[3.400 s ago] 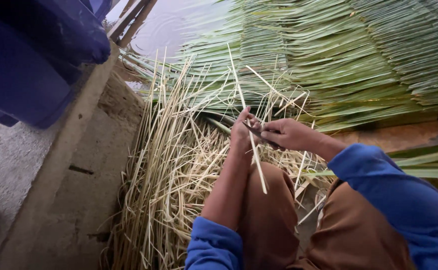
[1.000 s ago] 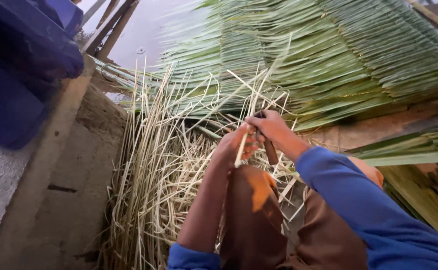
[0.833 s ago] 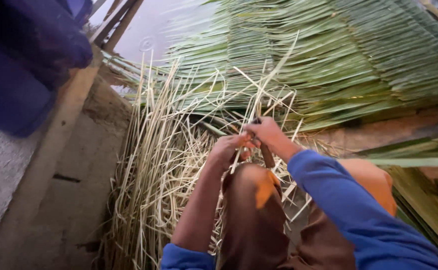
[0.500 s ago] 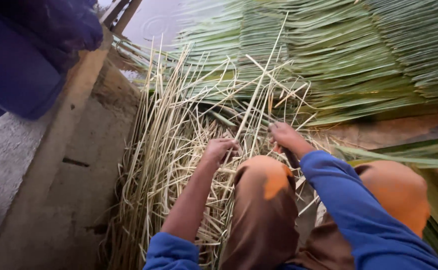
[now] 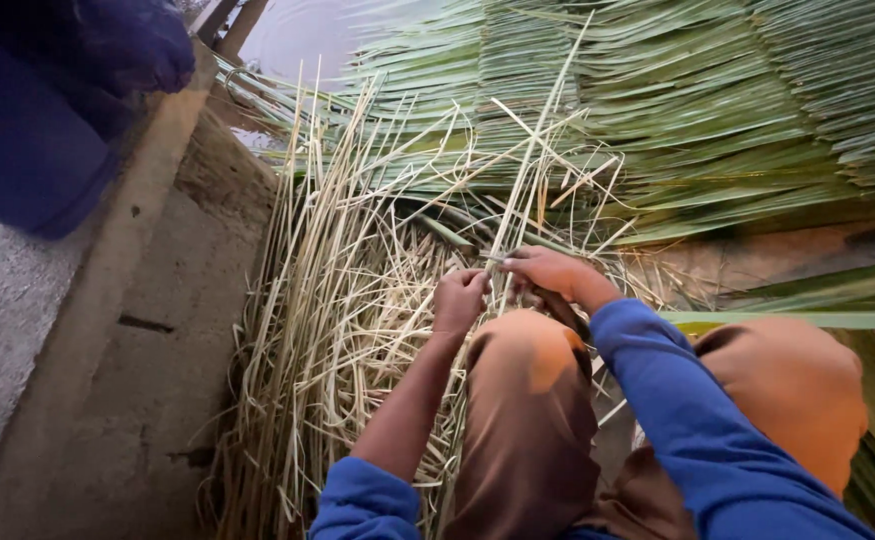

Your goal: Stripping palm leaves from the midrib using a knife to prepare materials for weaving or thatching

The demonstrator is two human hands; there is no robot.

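Centre frame, above the bent knee: left hand [image 5: 460,296] and right hand [image 5: 547,272] almost touching, hemmed in by a pile of pale split strips [image 5: 337,300] at left and stacked green fronds [image 5: 717,110] across the top, bare concrete ledge [image 5: 107,330] at far left. Left fingers pinched narrowly on one long pale strip [image 5: 525,170] rising toward upper centre. Right hand closed, apparently around a dark knife handle [image 5: 560,308], partly hidden; blue tub [image 5: 27,130] at upper left, contents unseen.

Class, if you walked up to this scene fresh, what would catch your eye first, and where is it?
First, the two hands meeting at centre: the left hand and right hand pinch one pale strip that slants up. Beneath them sprawls a heap of straw-coloured strips; stacked green leaves fill the upper right.
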